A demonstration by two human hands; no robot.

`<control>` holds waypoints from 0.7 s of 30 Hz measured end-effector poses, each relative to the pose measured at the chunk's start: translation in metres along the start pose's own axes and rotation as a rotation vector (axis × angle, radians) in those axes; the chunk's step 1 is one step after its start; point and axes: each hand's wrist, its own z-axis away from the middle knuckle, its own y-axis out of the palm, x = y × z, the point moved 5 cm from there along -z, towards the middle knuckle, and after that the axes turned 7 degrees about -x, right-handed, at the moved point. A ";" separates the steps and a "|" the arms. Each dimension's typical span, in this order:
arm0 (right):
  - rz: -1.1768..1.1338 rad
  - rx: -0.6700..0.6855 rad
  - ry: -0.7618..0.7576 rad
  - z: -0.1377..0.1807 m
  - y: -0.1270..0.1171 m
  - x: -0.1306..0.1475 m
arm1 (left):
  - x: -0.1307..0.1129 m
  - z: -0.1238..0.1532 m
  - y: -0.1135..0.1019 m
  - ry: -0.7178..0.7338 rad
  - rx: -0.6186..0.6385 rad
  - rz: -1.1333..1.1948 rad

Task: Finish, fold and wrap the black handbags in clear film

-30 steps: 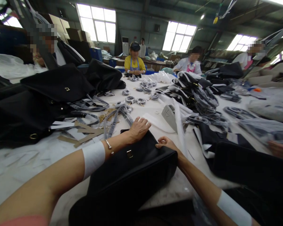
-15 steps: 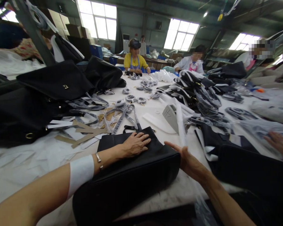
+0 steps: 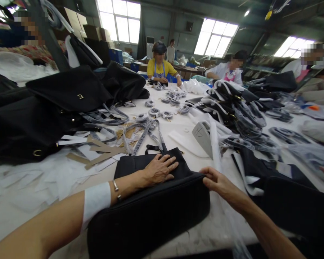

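Note:
A black handbag [image 3: 151, 216] lies on its side in front of me, its base facing me and its strap end pointing away. My left hand [image 3: 162, 167] rests flat on the upper panel, fingers spread. With thumb and fingers, my right hand [image 3: 217, 182] pinches the bag's right bottom corner. Wrapped straps [image 3: 144, 138] stretch across the table beyond the bag. Just past my right hand stand a grey curved template [image 3: 202, 135] with a mark on it and a strip of white wrapping [image 3: 215, 144].
Black bags [image 3: 67, 90] are heaped at left, near paper and card strips [image 3: 97, 153]. Coiled wrapped straps [image 3: 154, 113] dot the middle of the white table [image 3: 180, 126]. More bags [image 3: 226, 104] pile up at right. Co-workers sit across; another person's hand shows at the right edge.
My right hand has gone from extended fingers beside the bag's corner to a pinch on it. The left hand stays flat on the bag. The other person's hand at right has mostly left view.

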 end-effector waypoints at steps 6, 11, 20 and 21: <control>-0.369 0.180 0.005 -0.055 0.026 0.026 | 0.000 0.002 0.000 -0.003 -0.047 0.028; -0.339 0.304 0.039 -0.097 0.086 0.020 | -0.001 0.004 -0.003 0.017 -0.090 0.078; -0.152 0.054 -0.271 -0.103 0.087 -0.006 | 0.035 0.002 -0.037 -0.130 -0.269 0.330; -0.128 0.069 -0.282 -0.103 0.088 -0.005 | 0.051 0.002 -0.044 -0.262 -0.304 0.295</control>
